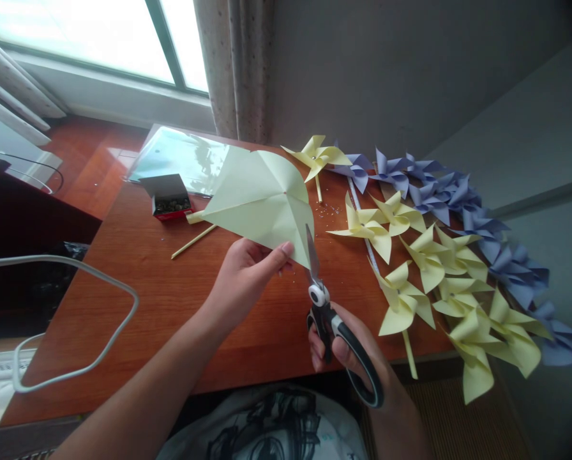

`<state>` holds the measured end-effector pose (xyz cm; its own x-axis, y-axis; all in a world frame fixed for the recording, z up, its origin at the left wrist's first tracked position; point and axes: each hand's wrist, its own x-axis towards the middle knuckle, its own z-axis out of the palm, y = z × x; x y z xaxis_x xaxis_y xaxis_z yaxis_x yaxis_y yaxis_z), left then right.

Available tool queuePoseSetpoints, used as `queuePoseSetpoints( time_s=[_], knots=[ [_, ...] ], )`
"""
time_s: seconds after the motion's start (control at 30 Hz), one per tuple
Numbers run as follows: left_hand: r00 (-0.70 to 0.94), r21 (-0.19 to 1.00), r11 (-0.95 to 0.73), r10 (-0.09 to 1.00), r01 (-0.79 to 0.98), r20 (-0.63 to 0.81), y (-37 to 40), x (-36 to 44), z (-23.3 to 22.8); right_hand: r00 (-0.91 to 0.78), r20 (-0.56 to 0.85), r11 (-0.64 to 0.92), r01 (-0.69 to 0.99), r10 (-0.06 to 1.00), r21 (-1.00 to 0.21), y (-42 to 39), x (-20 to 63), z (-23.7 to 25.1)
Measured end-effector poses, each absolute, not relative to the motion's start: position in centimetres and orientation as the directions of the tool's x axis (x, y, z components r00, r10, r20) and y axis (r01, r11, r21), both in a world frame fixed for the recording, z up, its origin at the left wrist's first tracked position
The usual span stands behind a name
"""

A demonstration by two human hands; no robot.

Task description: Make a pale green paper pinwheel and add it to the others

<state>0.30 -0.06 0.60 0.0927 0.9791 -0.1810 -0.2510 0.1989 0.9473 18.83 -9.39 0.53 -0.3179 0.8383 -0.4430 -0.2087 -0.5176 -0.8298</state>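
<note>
Paper sheet (260, 195), pale yellow, thin and matte, creased along diagonal folds that meet near its centre, sits just above the middle of the frame, lifted off the table. Left hand (242, 275) pinches the sheet's lower edge, thumb on top and fingers curled beneath. Right hand (357, 358), lower centre-right, is closed through the loops of the scissors (324, 313): black moulded handles with grey inserts, a white pivot disc, and short steel blades pointing up. The blades meet the sheet's lower right corner, beside the left thumb.

Table (171, 306) is glossy reddish-brown wood grain, rectangular, with small scraps scattered on it near the blades. At centre right lie yellow pinwheels (429, 275), folded from the same paper with four curled points each, some on thin sticks; they overlap one another down to the table's lower right edge. Behind them, along the grey wall, runs a row of purple pinwheels (439, 188) of the same shape. One loose stick (194, 241), pale and slender, lies left of the sheet. A small open cardboard box (167, 197), red-sided, holds dark small parts that are too small to identify. A clear plastic sleeve (180, 156) reflects window light at upper centre-left. A white cable (80, 319) loops over the table's left edge. A speckled curtain (233, 64) hangs at top centre.
</note>
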Motion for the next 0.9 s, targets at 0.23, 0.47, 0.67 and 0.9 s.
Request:
queuePoseSetpoints(
  time_s=[0.23, 0.47, 0.67, 0.9],
  knots=[
    [0.105, 0.948, 0.187, 0.981, -0.258, -0.164, 0.00, 0.20, 0.25, -0.346, -0.419, -0.504, -0.206, 0.839, -0.839, -9.43, 19.14, 0.11],
    [0.115, 0.957, 0.145, 0.986, -0.251, -0.119, 0.08, 0.20, 0.23, -0.347, -0.429, -0.516, -0.218, 0.834, -0.828, -9.51, 19.35, -0.16],
    [0.104, 0.973, 0.084, 0.993, -0.217, -0.063, 0.09, 0.28, 0.36, -0.346, -0.430, -0.513, -0.195, 0.834, -0.836, -9.49, 19.40, 0.08],
    [0.072, 0.977, 0.070, 0.996, -0.200, -0.057, 0.02, 0.36, 0.57, -0.351, -0.425, -0.505, -0.179, 0.834, -0.844, -9.43, 19.33, 0.27]
  ],
)
